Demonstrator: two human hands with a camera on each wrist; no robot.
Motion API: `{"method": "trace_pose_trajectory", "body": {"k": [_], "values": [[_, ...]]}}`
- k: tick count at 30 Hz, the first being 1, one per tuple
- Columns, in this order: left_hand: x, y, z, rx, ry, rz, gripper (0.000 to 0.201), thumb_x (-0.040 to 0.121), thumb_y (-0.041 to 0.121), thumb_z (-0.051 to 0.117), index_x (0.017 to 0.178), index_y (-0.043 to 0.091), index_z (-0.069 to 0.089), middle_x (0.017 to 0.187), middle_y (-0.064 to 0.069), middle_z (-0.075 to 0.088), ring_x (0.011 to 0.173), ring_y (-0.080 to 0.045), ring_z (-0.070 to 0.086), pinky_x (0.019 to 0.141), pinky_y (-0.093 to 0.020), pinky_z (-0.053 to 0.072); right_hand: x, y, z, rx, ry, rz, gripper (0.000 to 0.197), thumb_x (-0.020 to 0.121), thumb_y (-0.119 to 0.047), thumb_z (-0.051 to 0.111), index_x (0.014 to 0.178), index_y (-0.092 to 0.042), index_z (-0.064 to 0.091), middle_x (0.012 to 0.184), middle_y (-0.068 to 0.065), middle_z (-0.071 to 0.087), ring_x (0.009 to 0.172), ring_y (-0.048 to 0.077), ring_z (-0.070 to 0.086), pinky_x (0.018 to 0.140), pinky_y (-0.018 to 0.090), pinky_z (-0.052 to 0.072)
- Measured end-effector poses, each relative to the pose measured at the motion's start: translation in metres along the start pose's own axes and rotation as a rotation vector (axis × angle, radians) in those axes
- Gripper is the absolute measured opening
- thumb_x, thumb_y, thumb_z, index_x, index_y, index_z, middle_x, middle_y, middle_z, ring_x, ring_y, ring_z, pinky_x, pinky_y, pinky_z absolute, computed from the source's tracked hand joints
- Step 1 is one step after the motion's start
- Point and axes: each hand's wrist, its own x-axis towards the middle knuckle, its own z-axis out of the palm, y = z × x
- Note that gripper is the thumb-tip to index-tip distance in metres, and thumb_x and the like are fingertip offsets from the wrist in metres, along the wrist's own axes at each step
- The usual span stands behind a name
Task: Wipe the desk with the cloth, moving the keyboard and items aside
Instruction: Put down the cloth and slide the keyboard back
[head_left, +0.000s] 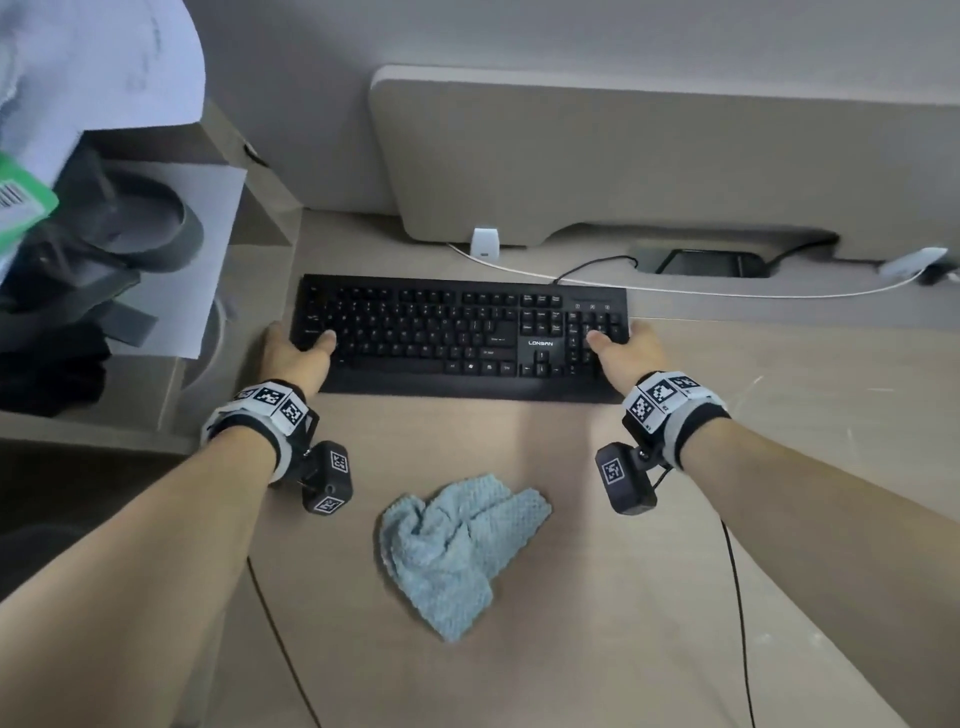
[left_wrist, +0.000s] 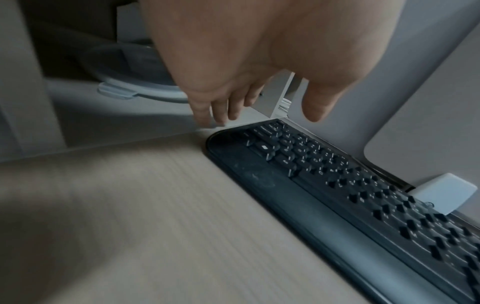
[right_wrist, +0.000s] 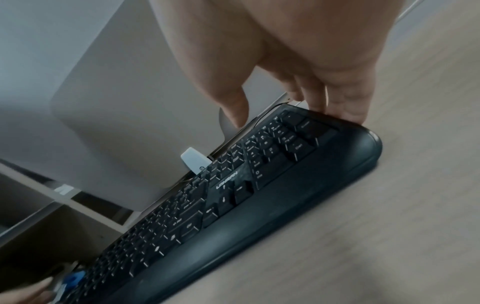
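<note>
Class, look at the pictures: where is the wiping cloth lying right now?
In the head view the crumpled light blue cloth lies on the desk, nearer the person than the black keyboard, between their two forearms, untouched by either hand.

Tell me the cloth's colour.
Light blue cloth with a waffle-like texture, seen best in the head view.

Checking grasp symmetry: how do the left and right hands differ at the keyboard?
The left hand hovers at the keyboard's left end, fingers beside the edge, apparently not touching; the right hand has fingertips on the right end's edge. Both are spread, thumbs over the keys, neither yet curled into a grip. The cloth lies untouched.
</note>
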Motion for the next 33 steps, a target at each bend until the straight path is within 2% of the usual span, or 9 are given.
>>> {"method": "trace_pose_trajectory", "body": {"k": [3,7,12,15,18,22,26,28,33], "values": [[0.0,0.008,0.008,-0.008,-0.003,-0.004,0.06,0.09,0.037,0.063,0.139,0.011,0.041,0.144,-0.011,0.047,0.131,-0.032,0.047,0.107,-0.04,0.035,0.004,-0.001,-0.002,-0.003,-0.018,0.01,0.052,0.091,-0.039,0.062,0.13,-0.009,0.047,0.128,0.008,0.056,0.112,0.029,0.055,0.087,0.03,0.037],[-0.008,0.015,0.012,0.066,0.015,-0.076,0.083,0.082,0.052,0.064,0.146,0.011,0.031,0.155,-0.015,0.028,0.142,-0.037,0.029,0.115,-0.048,0.026,0.009,0.002,-0.018,-0.068,-0.039,0.09,0.066,0.086,-0.057,0.059,0.127,-0.007,0.049,0.112,0.003,0.052,0.105,0.029,0.055,0.084,0.036,0.04],[-0.039,0.033,0.029,0.048,-0.015,-0.11,0.087,0.064,0.067,0.059,0.132,0.013,0.049,0.141,-0.017,0.044,0.127,-0.042,0.045,0.108,-0.052,0.036,0.017,0.023,-0.064,-0.107,-0.009,0.115,0.068,0.084,-0.064,0.055,0.117,-0.006,0.058,0.117,0.014,0.062,0.09,0.031,0.055,0.079,0.036,0.04],[-0.071,0.053,0.054,0.025,0.014,-0.098,0.089,0.067,0.063,0.062,0.136,0.009,0.044,0.145,-0.02,0.04,0.131,-0.041,0.04,0.112,-0.049,0.031,0.024,0.044,-0.108,-0.094,0.014,0.147,0.067,0.086,-0.062,0.054,0.119,-0.004,0.056,0.124,0.018,0.059,0.102,0.035,0.057,0.083,0.036,0.038],[-0.113,0.078,0.094,0.058,0.034,-0.074,0.082,0.082,0.051,0.065,0.141,0.003,0.033,0.149,-0.022,0.032,0.137,-0.04,0.033,0.113,-0.046,0.027,0.035,0.073,-0.163,-0.09,0.055,0.154,0.064,0.088,-0.061,0.054,0.117,-0.004,0.057,0.124,0.018,0.059,0.1,0.033,0.057,0.079,0.035,0.038],[-0.167,0.11,0.167,-0.017,-0.017,-0.077,0.085,0.082,0.047,0.066,0.141,-0.001,0.03,0.147,-0.022,0.038,0.133,-0.039,0.041,0.111,-0.043,0.032,0.06,0.122,-0.245,-0.041,0.123,0.168,0.064,0.084,-0.062,0.056,0.112,-0.004,0.06,0.117,0.017,0.063,0.092,0.033,0.058,0.076,0.034,0.039],[-0.216,0.139,0.257,-0.066,-0.207,-0.125,0.109,0.062,0.075,0.056,0.142,0.002,0.041,0.148,-0.019,0.044,0.132,-0.037,0.045,0.114,-0.042,0.03,0.091,0.18,-0.327,-0.018,0.214,0.199,0.07,0.085,-0.061,0.057,0.119,0.0,0.056,0.117,0.014,0.059,0.108,0.034,0.059,0.087,0.033,0.042],[-0.233,0.148,0.306,-0.01,-0.264,-0.117,0.125,0.048,0.085,0.046,0.143,0.005,0.04,0.149,-0.019,0.043,0.133,-0.036,0.044,0.115,-0.045,0.029,0.105,0.208,-0.363,-0.044,0.285,0.233,0.083,0.079,-0.068,0.056,0.125,0.001,0.052,0.128,0.02,0.054,0.118,0.039,0.054,0.1,0.045,0.043],[-0.299,0.198,0.377,0.084,-0.244,0.018,0.118,0.057,0.078,0.049,0.146,0.002,0.036,0.149,-0.02,0.041,0.136,-0.038,0.041,0.114,-0.049,0.031,0.142,0.274,-0.43,-0.042,0.363,0.296,0.088,0.07,-0.075,0.052,0.12,-0.002,0.057,0.126,0.021,0.056,0.114,0.042,0.056,0.097,0.051,0.046]]}}
